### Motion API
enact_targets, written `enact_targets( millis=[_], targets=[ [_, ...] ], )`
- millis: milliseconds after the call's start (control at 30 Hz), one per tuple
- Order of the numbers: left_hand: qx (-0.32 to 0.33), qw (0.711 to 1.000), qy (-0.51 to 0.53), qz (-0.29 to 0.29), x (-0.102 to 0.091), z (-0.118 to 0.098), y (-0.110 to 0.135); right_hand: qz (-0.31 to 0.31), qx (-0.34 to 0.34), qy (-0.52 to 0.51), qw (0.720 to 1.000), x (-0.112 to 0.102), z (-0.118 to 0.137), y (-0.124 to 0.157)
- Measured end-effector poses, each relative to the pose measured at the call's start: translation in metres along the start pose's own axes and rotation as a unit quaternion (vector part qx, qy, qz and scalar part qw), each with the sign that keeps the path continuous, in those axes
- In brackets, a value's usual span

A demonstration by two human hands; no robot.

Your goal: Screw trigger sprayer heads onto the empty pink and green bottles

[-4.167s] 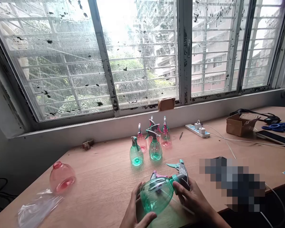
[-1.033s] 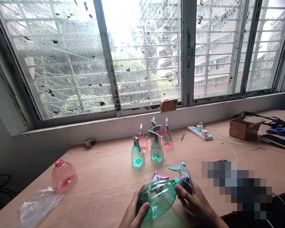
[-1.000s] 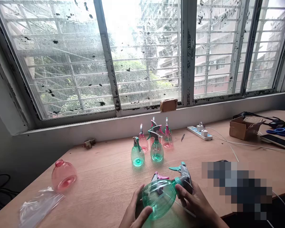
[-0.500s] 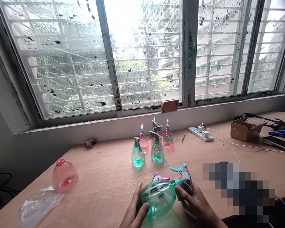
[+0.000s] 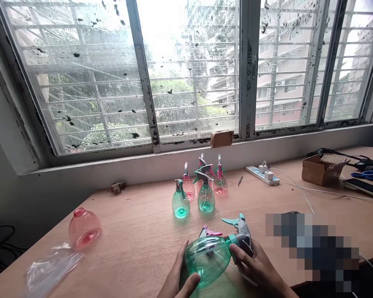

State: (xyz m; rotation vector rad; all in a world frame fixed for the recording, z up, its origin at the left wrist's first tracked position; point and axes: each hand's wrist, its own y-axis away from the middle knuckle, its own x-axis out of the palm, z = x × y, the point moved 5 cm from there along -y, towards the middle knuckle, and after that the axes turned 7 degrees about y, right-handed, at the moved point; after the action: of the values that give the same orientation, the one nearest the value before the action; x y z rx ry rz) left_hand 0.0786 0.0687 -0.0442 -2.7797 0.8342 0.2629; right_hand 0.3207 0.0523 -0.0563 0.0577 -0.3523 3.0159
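Note:
A clear green spray bottle with a grey and teal trigger head lies tilted between my hands, its neck toward the right. My left hand grips the rounded body near its base. Around the collar and the head, the fingers of my right hand are closed. Partly hidden behind the bottle is a pink and grey spray head; a thin pale tube shows below the neck. To the left, a pink bottle stands without a head, beside a clear plastic bag.
Several green and pink spray bottles stand together toward the window. Behind them a brown block rests on the sill. On the right are a power strip, a cardboard box, blue scissors and a blurred-out patch.
My left thumb has shifted slightly to the right and down along the bottle's body. The bottle and my right hand have hardly moved.

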Motion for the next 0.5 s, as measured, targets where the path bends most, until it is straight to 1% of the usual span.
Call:
enact_targets(
  millis=[100,267,367,433,500],
  targets=[
    [-0.013,1.0,-0.02,-0.017,-0.002,0.004,-0.001,-0.002,-0.01,-0.007,1.0,0.0,0.002,0.002],
    [-0.007,1.0,-0.001,-0.026,0.002,0.014,-0.003,-0.007,-0.009,-0.022,1.0,0.0,0.004,0.002],
    [0.032,0.999,-0.008,-0.035,0.004,0.017,-0.003,-0.006,-0.003,-0.023,1.0,0.0,0.004,0.001],
    [0.07,0.997,-0.003,-0.041,0.004,0.016,-0.002,-0.001,-0.006,-0.022,1.0,0.001,0.003,0.0],
    [0.088,0.995,0.014,-0.044,0.004,0.014,-0.002,0.003,-0.013,-0.018,1.0,0.002,0.001,0.0]
  ],
)
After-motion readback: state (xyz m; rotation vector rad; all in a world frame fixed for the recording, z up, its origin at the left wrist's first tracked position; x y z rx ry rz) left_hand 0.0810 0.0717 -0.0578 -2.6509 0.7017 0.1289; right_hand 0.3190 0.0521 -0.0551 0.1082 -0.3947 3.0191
